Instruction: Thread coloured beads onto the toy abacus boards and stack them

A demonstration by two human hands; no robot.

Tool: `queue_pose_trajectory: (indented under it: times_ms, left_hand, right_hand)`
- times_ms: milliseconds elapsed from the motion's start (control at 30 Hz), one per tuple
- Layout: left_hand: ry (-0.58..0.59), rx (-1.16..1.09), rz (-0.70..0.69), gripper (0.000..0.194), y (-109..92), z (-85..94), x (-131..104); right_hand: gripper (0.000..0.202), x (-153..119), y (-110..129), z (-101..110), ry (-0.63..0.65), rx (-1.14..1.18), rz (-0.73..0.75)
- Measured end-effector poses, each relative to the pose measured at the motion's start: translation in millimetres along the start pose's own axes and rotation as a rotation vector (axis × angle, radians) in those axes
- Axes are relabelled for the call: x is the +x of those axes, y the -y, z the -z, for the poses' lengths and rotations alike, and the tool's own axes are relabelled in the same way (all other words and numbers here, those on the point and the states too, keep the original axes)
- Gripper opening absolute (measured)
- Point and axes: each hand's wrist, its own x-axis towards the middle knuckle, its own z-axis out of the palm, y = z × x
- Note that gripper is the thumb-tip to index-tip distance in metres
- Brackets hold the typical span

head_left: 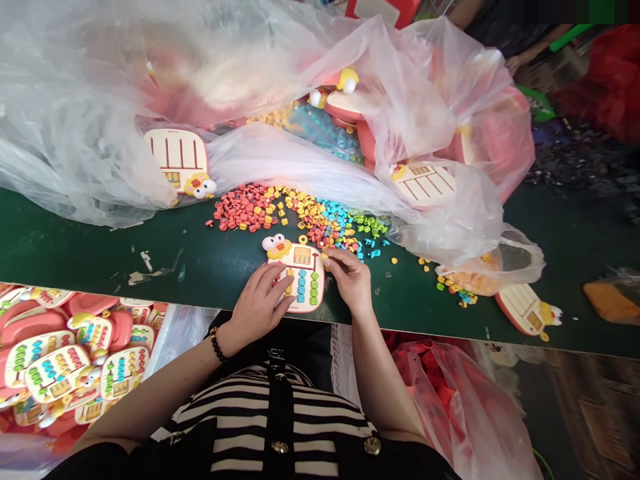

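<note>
A cream toy board [311, 257] with a duck face on its upper left lies on the green table before me. Blue and green beads stand in columns on it, with yellow and red ones partly under my fingers. My left hand [259, 301] rests over the board's left side, fingers spread across the columns. At the upper right corner my right hand [350, 280] pinches a small yellow bead [325, 256] between thumb and finger, beside a short dark red bar. Just beyond the board lie loose red beads [243, 207], yellow, blue and green ones.
Plastic bags [300, 157] with toy parts cover the table's far side. Unfilled boards lie at left [177, 157] and right [525, 310]. Filled boards [57, 373] are heaped at lower left. A red bag [450, 400] hangs below the table's edge. Another person's hand [515, 63] shows at upper right.
</note>
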Motion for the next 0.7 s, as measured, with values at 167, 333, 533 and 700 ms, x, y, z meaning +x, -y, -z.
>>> queue_pose_trajectory:
  times_ms: [167,333,533,700]
  left_hand:
    - [0.056,0.026,-0.028,0.044,-0.5,1.1,-1.8]
    - [0.120,0.063,-0.031,0.064,-1.9,0.8,-2.3]
    - [0.206,0.088,-0.067,0.064,-2.6,1.7,1.3]
    - [0.256,0.094,-0.089,0.062,-1.7,3.5,4.1]
  right_hand:
    - [0.018,5.9,-0.7,-8.0,0.010,-0.200,0.104]
    - [0.020,8.3,-3.8,-10.4,0.027,-0.236,0.112]
    - [0.021,8.6,-3.3,-9.8,0.061,-0.289,0.129]
    - [0.025,8.3,4.7,-4.0,0.148,-0.344,0.138]
